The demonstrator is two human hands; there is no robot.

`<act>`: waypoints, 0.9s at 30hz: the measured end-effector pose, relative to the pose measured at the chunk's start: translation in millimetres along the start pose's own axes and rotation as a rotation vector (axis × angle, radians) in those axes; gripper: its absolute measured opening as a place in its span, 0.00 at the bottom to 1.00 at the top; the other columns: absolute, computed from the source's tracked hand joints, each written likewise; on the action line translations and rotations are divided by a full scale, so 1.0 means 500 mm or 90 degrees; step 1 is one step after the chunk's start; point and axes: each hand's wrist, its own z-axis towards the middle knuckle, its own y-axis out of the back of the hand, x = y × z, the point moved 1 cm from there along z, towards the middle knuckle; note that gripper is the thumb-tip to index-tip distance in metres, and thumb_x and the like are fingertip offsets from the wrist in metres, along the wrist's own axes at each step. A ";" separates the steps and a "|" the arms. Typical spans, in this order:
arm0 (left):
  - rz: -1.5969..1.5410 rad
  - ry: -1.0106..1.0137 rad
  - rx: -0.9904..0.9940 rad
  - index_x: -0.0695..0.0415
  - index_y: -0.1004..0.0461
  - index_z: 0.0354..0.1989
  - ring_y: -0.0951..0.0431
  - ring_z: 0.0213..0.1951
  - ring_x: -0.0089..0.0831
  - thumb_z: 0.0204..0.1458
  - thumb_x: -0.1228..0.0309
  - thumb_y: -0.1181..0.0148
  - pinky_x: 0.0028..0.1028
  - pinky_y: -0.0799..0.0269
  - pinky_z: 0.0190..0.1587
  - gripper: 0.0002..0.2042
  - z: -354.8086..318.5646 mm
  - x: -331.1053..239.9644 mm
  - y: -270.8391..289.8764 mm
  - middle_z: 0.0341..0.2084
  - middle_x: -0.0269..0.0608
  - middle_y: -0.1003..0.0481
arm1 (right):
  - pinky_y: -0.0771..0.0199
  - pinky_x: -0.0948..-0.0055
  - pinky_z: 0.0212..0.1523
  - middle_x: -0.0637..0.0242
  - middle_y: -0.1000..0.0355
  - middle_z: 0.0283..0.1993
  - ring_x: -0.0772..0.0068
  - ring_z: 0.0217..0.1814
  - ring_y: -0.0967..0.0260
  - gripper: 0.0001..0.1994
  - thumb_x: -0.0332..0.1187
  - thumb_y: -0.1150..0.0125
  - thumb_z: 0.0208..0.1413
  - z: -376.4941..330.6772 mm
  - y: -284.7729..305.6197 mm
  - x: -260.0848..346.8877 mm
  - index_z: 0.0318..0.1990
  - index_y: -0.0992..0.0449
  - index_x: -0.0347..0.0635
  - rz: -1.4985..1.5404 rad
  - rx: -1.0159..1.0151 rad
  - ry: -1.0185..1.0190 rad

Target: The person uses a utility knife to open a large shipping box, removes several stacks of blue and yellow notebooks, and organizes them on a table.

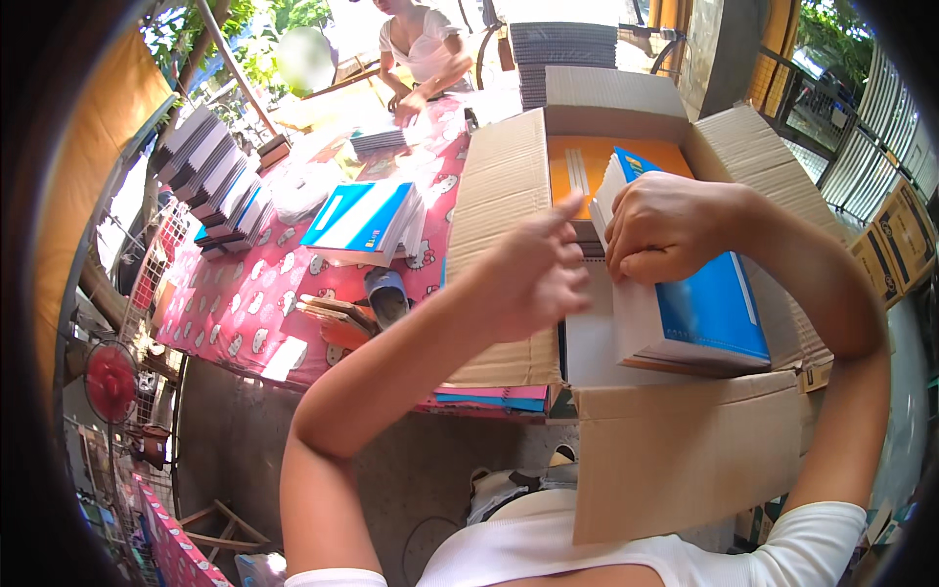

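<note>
Inside the open cardboard carton (690, 455), found a stack of blue-covered notebooks (709, 303), laid cover up along the right side, white page edges exposed toward the left. Noted directly over that stack: the right hand (665, 227), knuckles uppermost, fingers curled in and down at the stack's left edge, in contact with it. Cannot tell whether closed in a firm grip or merely pressing, with fingertips tucked out of sight. Observed just left of the same stack, above the carton's left side: the left hand (543, 274), blurred, fingers loosely spread, holding nothing. Seen at the far end of the carton, beyond both hands: orange-covered notebooks (564, 176), lower than the blue stack. Recorded left of the carton, on a pink patterned tablecloth (245, 305): a skewed pile of blue-covered notebooks (360, 220) and, farther left, leaning notebook stacks (220, 181). Located across the table: a co-worker (428, 49) in a white top, hands near a small pile (378, 140). Logged behind the carton: a tall dark stack (565, 68).
</note>
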 end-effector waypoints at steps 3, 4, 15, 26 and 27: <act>0.016 0.113 -0.062 0.59 0.40 0.53 0.34 0.50 0.41 0.59 0.60 0.56 0.43 0.36 0.54 0.19 0.053 0.036 -0.037 0.46 0.48 0.36 | 0.31 0.66 0.41 0.56 0.25 0.27 0.61 0.32 0.27 0.13 0.32 0.53 0.39 -0.012 0.005 -0.001 0.24 0.22 0.36 -0.006 -0.021 0.002; -0.026 0.084 -0.013 0.59 0.40 0.53 0.34 0.50 0.40 0.60 0.59 0.57 0.43 0.36 0.54 0.19 0.061 0.049 -0.042 0.46 0.47 0.36 | 0.31 0.66 0.41 0.56 0.25 0.28 0.61 0.33 0.27 0.13 0.32 0.53 0.39 -0.021 0.007 -0.002 0.24 0.21 0.36 -0.002 -0.021 -0.006; -0.134 0.023 -0.039 0.60 0.38 0.51 0.32 0.47 0.37 0.60 0.61 0.58 0.41 0.37 0.55 0.17 0.088 0.096 -0.042 0.44 0.44 0.34 | 0.32 0.66 0.37 0.56 0.27 0.24 0.62 0.30 0.28 0.14 0.34 0.53 0.39 -0.051 0.031 0.000 0.23 0.22 0.34 0.059 -0.082 0.048; -0.229 0.056 -0.046 0.59 0.37 0.49 0.31 0.47 0.37 0.61 0.63 0.62 0.39 0.38 0.56 0.15 0.094 0.092 -0.047 0.43 0.43 0.32 | 0.35 0.66 0.47 0.58 0.23 0.32 0.66 0.37 0.26 0.13 0.32 0.50 0.38 -0.058 0.044 0.004 0.26 0.20 0.36 0.082 -0.064 0.016; -0.228 0.052 -0.045 0.59 0.37 0.49 0.31 0.47 0.37 0.61 0.63 0.62 0.39 0.38 0.56 0.15 0.091 0.091 -0.048 0.43 0.43 0.32 | 0.34 0.66 0.46 0.59 0.23 0.31 0.66 0.37 0.26 0.13 0.32 0.50 0.38 -0.058 0.048 0.007 0.26 0.20 0.36 0.058 -0.043 0.004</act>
